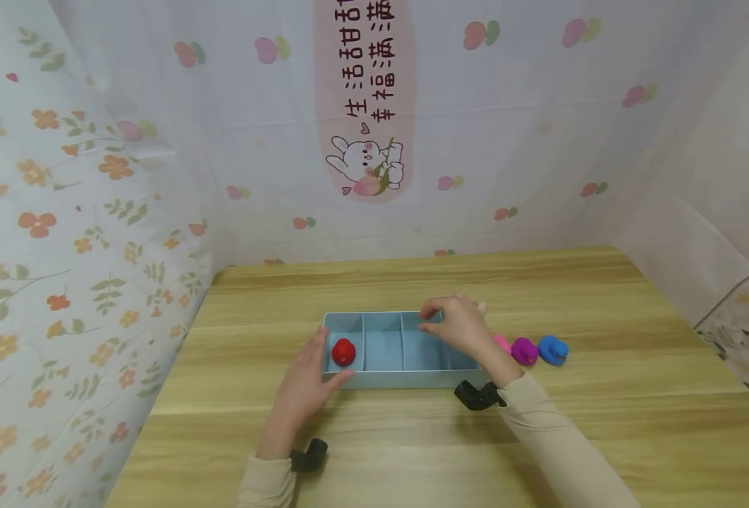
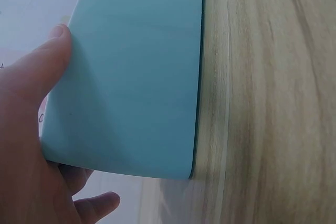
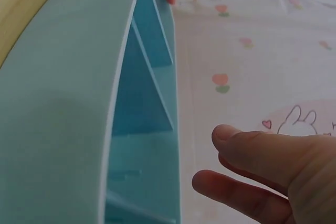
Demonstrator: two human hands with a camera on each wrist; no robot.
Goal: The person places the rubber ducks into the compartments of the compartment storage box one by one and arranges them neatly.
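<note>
A light blue box (image 1: 406,380) with a row of compartments lies lengthwise on the table. My left hand (image 1: 305,377) holds its left end, the fingers along the end wall and the thumb at the front rim. In the left wrist view the thumb (image 2: 60,40) rests at the rim of the box's side (image 2: 131,77). A small red toy duck (image 1: 343,352) sits in the leftmost compartment. My right hand (image 1: 460,324) hovers over the box's right part, thumb and fingers apart with nothing between them. Its forearm partly covers the rightmost compartment.
Right of the box stand a pink toy (image 1: 502,343), partly hidden by the right hand, a purple toy duck (image 1: 525,351) and a blue toy duck (image 1: 553,350). A printed cloth (image 1: 273,141) hangs behind the wooden table (image 1: 381,451), and a flowered one (image 1: 95,247) on the left.
</note>
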